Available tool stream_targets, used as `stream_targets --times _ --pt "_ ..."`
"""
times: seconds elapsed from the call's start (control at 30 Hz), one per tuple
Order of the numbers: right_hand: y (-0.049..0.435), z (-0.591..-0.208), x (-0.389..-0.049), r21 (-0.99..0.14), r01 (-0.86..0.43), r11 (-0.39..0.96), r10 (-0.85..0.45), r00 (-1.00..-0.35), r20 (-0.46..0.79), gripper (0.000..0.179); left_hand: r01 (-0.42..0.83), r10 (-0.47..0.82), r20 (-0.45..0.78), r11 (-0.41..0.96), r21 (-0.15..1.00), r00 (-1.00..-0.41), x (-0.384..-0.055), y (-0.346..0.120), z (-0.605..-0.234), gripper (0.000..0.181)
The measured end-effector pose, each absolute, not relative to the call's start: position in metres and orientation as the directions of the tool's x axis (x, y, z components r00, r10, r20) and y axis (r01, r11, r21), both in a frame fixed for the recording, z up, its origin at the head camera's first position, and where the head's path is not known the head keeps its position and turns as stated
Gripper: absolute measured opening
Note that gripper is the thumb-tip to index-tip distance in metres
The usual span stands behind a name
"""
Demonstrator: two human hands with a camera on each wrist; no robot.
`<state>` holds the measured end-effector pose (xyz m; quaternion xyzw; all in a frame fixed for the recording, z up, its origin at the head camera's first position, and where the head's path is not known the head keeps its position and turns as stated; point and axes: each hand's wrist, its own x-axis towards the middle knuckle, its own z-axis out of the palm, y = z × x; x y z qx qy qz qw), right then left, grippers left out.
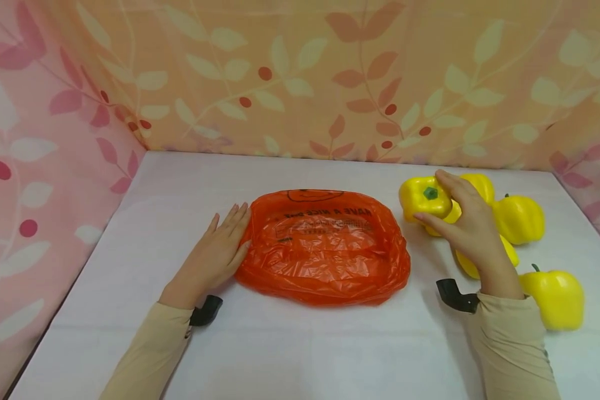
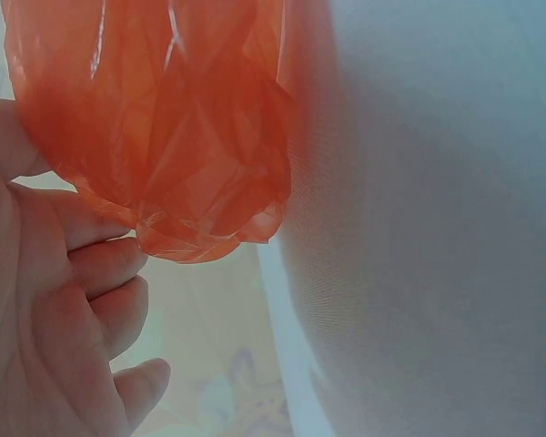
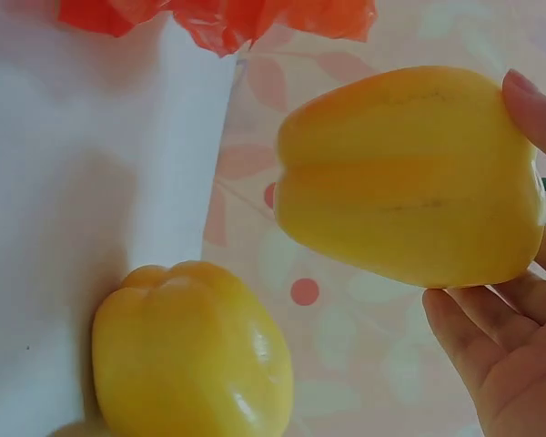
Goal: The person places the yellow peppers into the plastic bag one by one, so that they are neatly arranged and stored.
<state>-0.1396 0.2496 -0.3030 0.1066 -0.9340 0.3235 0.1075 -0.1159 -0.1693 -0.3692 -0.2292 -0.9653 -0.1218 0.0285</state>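
Note:
An orange-red plastic bag (image 1: 325, 250) with dark printing lies mid-table, its rim spread wide. My left hand (image 1: 215, 250) rests along the bag's left side, fingers mostly straight; in the left wrist view the fingers (image 2: 109, 269) touch its crinkled edge. To the right of the bag, my right hand (image 1: 467, 222) grips a yellow bell pepper (image 1: 417, 197) between thumb and fingers, its green stem facing the head camera. The right wrist view shows this bell pepper (image 3: 409, 182) held off the table, with another yellow bell pepper (image 3: 191, 350) below.
Several more yellow bell peppers stand around and behind the right hand, one (image 1: 520, 219) to its right and another (image 1: 555, 300) beside the right sleeve. A white cloth (image 1: 300, 355) covers the table. Floral curtains (image 1: 290, 72) hang at the back and sides.

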Motion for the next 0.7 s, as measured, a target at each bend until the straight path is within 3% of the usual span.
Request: stream_targets --times 0.7 --pt "0.237 -0.297 -0.131 -0.581 -0.387 0.716 -0.186 -0.908 0.376 0.078 0.454 0.438 0.118 0.860 0.234 -0.891 -0.117 -0.169 -0.370 0.060"
